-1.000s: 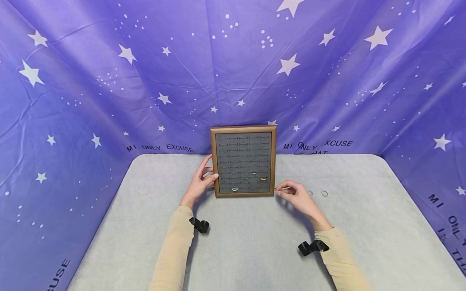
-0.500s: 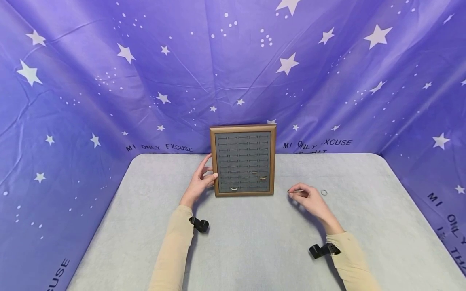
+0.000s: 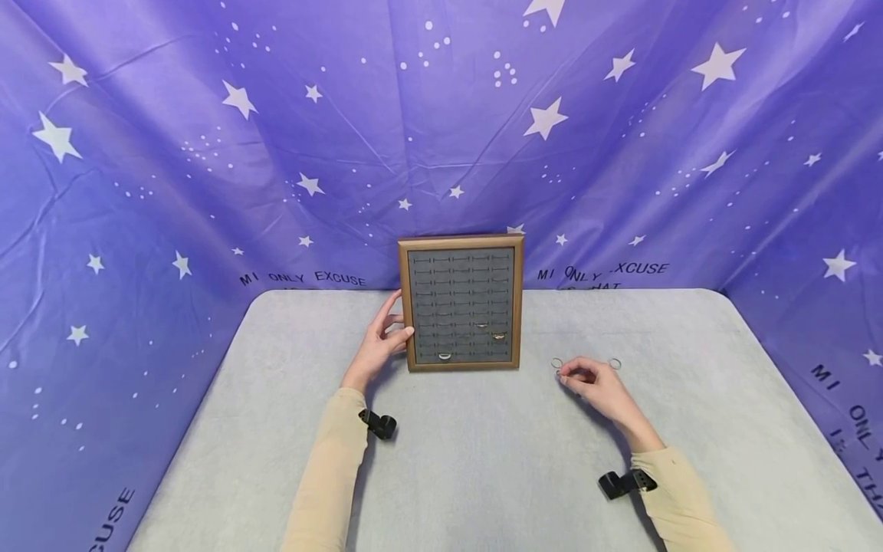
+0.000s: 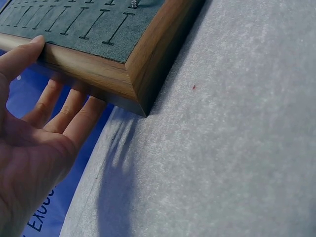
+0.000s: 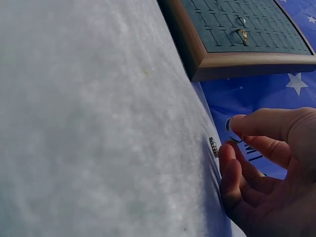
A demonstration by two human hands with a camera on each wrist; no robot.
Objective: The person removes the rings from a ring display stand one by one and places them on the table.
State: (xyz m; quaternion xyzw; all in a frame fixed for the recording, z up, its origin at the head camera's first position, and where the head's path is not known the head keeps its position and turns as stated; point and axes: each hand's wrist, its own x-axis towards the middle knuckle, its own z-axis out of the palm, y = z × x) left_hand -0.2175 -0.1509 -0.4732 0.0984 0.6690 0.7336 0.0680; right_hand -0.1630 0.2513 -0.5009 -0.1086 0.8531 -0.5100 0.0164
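Note:
A wooden-framed ring display tray [image 3: 464, 307] with a dark grey slotted pad stands propped up on the table. My left hand [image 3: 378, 345] holds its left side, thumb on the front of the frame and fingers behind. Lower on the pad sit a gold ring [image 5: 243, 36] and a silver ring [image 5: 241, 20], with a further ring [image 3: 444, 356] near the bottom edge. To the right of the tray, my right hand [image 3: 596, 383] pinches a thin ring [image 5: 228, 124] between thumb and fingertips. Just beyond those fingertips is a stone-studded ring [image 5: 213, 147].
Another ring [image 3: 615, 364] lies on the grey cloth-covered table [image 3: 469, 460], right of my right hand. Behind the table hangs a purple curtain [image 3: 331, 115] with white stars. Each sleeve carries a black wrist camera [image 3: 378, 424].
My right hand has moved away from the tray's lower right corner, to the right across the table. A ring now shows beside its fingertips. My left hand and the tray stay put.

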